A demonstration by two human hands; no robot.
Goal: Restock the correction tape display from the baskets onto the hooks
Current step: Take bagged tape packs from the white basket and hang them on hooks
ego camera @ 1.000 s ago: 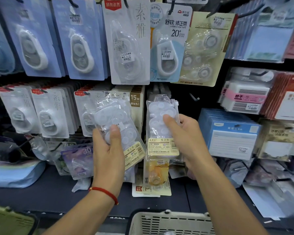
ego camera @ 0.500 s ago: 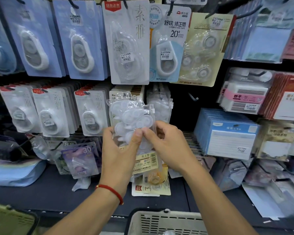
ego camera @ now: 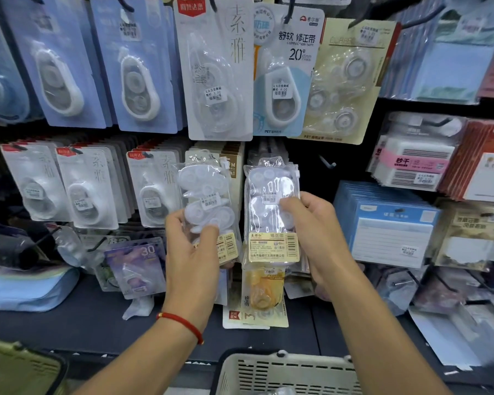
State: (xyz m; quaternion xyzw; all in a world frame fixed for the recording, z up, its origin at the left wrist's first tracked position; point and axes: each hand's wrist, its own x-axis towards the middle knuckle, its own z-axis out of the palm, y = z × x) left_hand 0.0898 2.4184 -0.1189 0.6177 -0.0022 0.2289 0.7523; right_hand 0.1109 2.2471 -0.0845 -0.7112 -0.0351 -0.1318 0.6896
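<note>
My left hand (ego camera: pixel 193 252) grips a clear bag of white correction tapes (ego camera: pixel 207 199), tilted slightly, in front of the middle row of the display. My right hand (ego camera: pixel 311 223) holds a second clear bag of correction tapes (ego camera: pixel 271 206) with a yellow label, upright, just right of the first. A bare hook (ego camera: pixel 327 163) juts out of the dark gap right of that bag. The beige basket (ego camera: pixel 285 374) sits below at the bottom edge.
Carded correction tapes (ego camera: pixel 217 69) hang in full rows above and to the left. Blue note pads (ego camera: pixel 388 223) and pink-banded packs (ego camera: pixel 411 163) fill the right side. A yellow carded tape (ego camera: pixel 261 295) hangs under the bags. A second basket corner (ego camera: pixel 17 369) shows at bottom left.
Half a second ago both hands held the bags together as one stack. Now they have pulled apart, the right hand taking one bag to the right, the left keeping the other.
</note>
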